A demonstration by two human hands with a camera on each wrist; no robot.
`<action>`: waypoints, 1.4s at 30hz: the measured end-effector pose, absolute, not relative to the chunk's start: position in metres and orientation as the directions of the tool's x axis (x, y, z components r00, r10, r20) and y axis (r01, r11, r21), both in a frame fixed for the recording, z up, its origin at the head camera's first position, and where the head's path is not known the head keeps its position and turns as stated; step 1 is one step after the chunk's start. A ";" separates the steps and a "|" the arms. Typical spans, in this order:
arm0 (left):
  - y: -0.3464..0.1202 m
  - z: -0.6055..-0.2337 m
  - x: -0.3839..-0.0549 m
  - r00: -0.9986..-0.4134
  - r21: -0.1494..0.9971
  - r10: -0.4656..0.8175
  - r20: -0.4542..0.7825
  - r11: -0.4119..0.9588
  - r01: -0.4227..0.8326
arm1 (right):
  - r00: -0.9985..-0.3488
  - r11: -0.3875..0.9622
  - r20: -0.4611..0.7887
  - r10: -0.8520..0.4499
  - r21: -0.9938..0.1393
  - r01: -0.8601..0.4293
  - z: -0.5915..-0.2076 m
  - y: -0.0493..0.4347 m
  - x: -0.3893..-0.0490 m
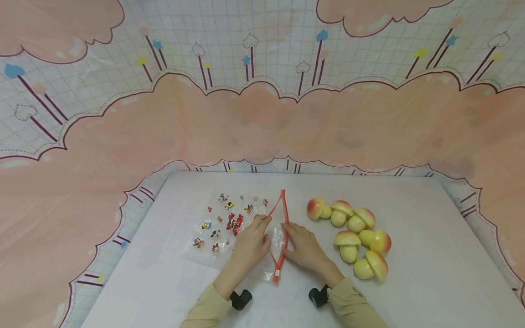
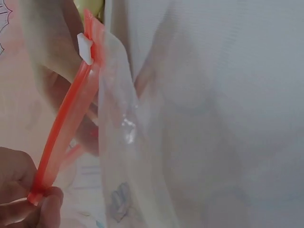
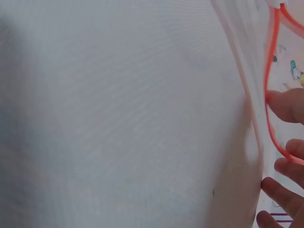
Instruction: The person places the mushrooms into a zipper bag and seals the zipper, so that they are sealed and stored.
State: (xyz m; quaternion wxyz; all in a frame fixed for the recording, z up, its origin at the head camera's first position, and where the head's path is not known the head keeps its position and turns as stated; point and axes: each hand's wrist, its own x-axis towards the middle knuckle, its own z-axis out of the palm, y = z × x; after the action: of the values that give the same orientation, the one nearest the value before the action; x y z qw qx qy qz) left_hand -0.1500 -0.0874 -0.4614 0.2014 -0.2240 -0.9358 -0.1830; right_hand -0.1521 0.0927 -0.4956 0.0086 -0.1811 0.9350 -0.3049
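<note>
A clear zip bag (image 1: 223, 234) with cartoon figures and red lettering lies on the white table, its red-orange zip edge spread apart at the mouth. My left hand (image 1: 251, 239) pinches one side of that edge between thumb and fingers, plain in the left wrist view. My right hand (image 1: 305, 246) holds the opposite side, thumb and index finger on the red strip (image 3: 271, 52) and the other fingers spread beside the plastic. A white slider (image 2: 85, 48) sits at the near end of the zip. Only bare plastic shows between the hands.
Several yellow-green mushroom-shaped pieces with reddish tints, such as this one (image 1: 348, 246), lie to the right of my right hand. The white table (image 1: 135, 282) extends around the bag. Behind it hangs a patterned pink cloth (image 1: 262, 127). Black devices (image 1: 241, 299) are strapped at both wrists.
</note>
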 end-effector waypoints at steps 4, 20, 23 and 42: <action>-0.088 -0.455 -0.147 -0.855 0.339 0.325 0.404 0.815 0.470 | -0.943 0.746 0.103 -0.316 -0.588 -0.314 -0.495 0.093 -0.152; -0.096 -0.434 -0.143 -0.883 0.427 0.242 0.403 0.803 0.415 | -0.956 0.751 0.094 -0.280 -0.599 -0.278 -0.496 0.101 -0.158; -0.094 -0.435 -0.145 -0.894 0.471 0.242 0.376 0.781 0.410 | -0.951 0.736 0.105 -0.291 -0.611 -0.292 -0.494 0.101 -0.157; -0.090 -0.444 -0.156 -0.913 0.592 0.228 0.338 0.703 0.395 | -0.963 0.710 0.060 -0.264 -0.663 -0.236 -0.478 0.103 -0.152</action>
State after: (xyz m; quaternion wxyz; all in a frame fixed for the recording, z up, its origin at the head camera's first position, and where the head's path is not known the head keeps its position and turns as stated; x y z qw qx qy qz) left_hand -0.1556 -0.0897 -0.4441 0.1203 -0.1703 -0.9148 -0.3458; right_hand -0.1517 0.1030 -0.4784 0.0198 -0.1354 0.9245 -0.3559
